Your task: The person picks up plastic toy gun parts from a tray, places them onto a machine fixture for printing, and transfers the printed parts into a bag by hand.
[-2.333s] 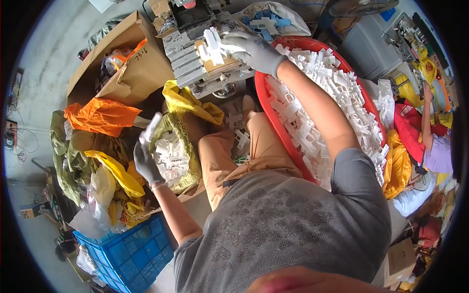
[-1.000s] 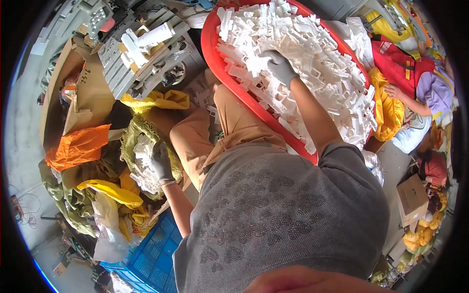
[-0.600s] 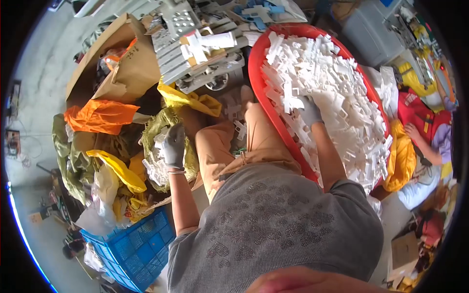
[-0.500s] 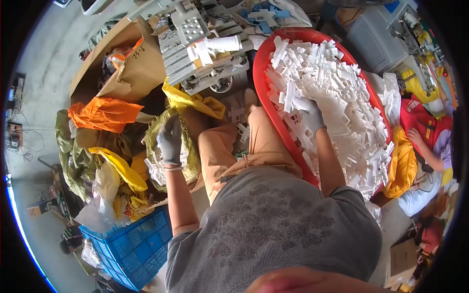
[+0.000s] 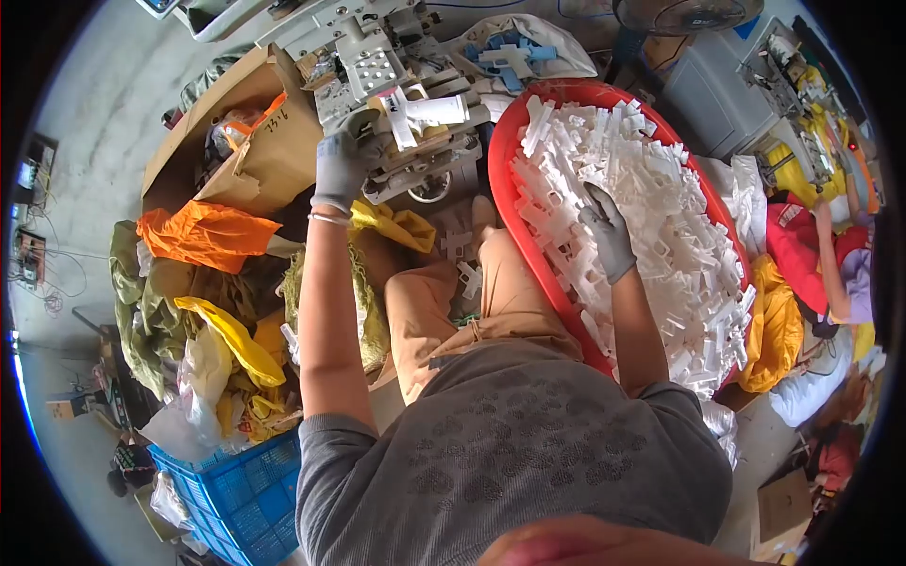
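My left hand (image 5: 342,168), in a grey glove, reaches up to the left side of the metal machine (image 5: 372,68). Its fingertips are beside a white plastic toy pistol (image 5: 429,112) lying on the machine's fixture; whether they grip anything is unclear. My right hand (image 5: 609,233), also gloved, is over the red tub (image 5: 501,141), its fingers closed around the end of a white toy pistol part (image 5: 569,179). Many similar white plastic parts (image 5: 651,189) fill the tub in a heap.
Left of my legs are a cardboard box (image 5: 283,141), an orange bag (image 5: 208,236), a green mesh sack (image 5: 373,325) and a blue crate (image 5: 236,500). Blue and white toy pistols (image 5: 510,58) lie in a bag behind. A co-worker's arm (image 5: 830,264) shows at right.
My left hand has moved from above the mesh sack up to the machine. My right hand has shifted slightly down over the heap and turned. The view has tilted a little.
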{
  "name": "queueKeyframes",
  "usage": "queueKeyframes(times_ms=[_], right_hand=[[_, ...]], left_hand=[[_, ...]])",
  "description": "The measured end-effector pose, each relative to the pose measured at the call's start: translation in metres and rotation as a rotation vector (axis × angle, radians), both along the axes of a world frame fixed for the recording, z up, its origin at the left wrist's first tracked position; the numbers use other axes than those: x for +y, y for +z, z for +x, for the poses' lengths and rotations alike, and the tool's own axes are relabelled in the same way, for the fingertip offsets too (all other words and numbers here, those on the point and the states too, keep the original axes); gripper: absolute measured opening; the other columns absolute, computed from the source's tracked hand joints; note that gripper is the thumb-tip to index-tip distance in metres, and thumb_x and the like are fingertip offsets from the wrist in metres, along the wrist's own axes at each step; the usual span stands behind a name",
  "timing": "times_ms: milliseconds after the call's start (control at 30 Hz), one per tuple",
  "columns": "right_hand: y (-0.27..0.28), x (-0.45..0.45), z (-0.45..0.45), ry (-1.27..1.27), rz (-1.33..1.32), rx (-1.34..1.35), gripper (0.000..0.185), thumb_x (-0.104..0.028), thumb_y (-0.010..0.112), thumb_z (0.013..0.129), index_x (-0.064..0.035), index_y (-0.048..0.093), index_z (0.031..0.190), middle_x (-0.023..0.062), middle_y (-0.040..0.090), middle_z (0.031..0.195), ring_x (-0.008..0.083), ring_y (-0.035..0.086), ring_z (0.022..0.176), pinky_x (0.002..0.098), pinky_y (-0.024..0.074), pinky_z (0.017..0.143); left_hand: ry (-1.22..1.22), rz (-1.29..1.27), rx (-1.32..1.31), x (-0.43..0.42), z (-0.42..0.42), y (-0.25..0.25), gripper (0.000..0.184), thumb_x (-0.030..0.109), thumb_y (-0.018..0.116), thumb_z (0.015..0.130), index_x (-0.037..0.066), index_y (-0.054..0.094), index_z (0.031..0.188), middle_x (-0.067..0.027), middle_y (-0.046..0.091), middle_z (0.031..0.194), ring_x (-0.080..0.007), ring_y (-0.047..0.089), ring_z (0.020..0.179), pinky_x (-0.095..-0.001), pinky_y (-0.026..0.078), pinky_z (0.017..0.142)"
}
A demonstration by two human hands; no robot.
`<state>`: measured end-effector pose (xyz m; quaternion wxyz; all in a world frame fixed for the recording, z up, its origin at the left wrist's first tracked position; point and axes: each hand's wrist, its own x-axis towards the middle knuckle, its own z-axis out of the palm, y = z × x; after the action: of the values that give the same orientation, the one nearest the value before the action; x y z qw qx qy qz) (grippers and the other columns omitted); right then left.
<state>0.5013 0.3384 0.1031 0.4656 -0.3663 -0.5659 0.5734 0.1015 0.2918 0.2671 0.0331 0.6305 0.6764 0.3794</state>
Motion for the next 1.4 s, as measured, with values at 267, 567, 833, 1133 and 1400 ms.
queueKeyframes(times_ms=[267,567,833,1133,1400], right_hand=[[0.098,0.02,-0.061,0.068,0.138,0.001,0.042,-0.009,0.055,0.091,-0.0023,0.046,0.132,0.0067,0.05,0.129,0.0146,0.05,0.114,0.0288,0.0401,0.097],[0.145,0.075,-0.182,0.197,1.016,-0.57,0.043,-0.013,0.061,0.084,-0.0206,0.054,0.126,0.0077,0.058,0.123,0.0241,0.057,0.109,0.0355,0.0428,0.097],[0.138,0.107,-0.167,0.168,1.258,-0.505,0.035,-0.035,0.053,0.093,-0.0187,0.055,0.124,0.0089,0.06,0.119,0.0292,0.06,0.102,0.0373,0.0479,0.088],[-0.067,0.061,-0.039,0.488,0.468,-1.418,0.036,-0.026,0.045,0.089,-0.0185,0.052,0.124,0.0103,0.049,0.126,0.0335,0.056,0.104,0.0422,0.0481,0.086],[-0.126,0.052,-0.037,0.343,0.452,-1.691,0.038,-0.014,0.046,0.085,-0.017,0.052,0.122,0.0118,0.052,0.125,0.0314,0.062,0.097,0.047,0.0503,0.078]], left_hand=[[0.068,0.185,0.003,-0.015,-0.012,-0.002,0.031,0.021,0.07,0.077,0.007,0.064,0.104,-0.013,0.068,0.099,-0.0282,0.066,0.089,-0.0342,0.05,0.077],[0.49,0.264,-0.48,-0.161,-0.042,-0.075,0.03,0.014,0.069,0.082,0.001,0.064,0.109,-0.0055,0.068,0.102,-0.0113,0.063,0.088,-0.0236,0.049,0.081],[0.814,0.074,-0.454,-0.259,-0.072,-0.144,0.031,0.02,0.06,0.09,-0.002,0.061,0.113,-0.0099,0.065,0.112,-0.0156,0.062,0.094,-0.0264,0.047,0.085],[0.736,-0.265,-0.416,-0.295,-0.082,-0.226,0.033,0.027,0.056,0.092,0.002,0.064,0.113,-0.0097,0.065,0.113,-0.0218,0.061,0.104,-0.032,0.046,0.091],[0.41,-0.416,-0.32,-0.226,-0.028,-0.196,0.031,0.02,0.055,0.091,-0.002,0.061,0.114,-0.0138,0.065,0.11,-0.021,0.061,0.101,-0.0312,0.047,0.089]])
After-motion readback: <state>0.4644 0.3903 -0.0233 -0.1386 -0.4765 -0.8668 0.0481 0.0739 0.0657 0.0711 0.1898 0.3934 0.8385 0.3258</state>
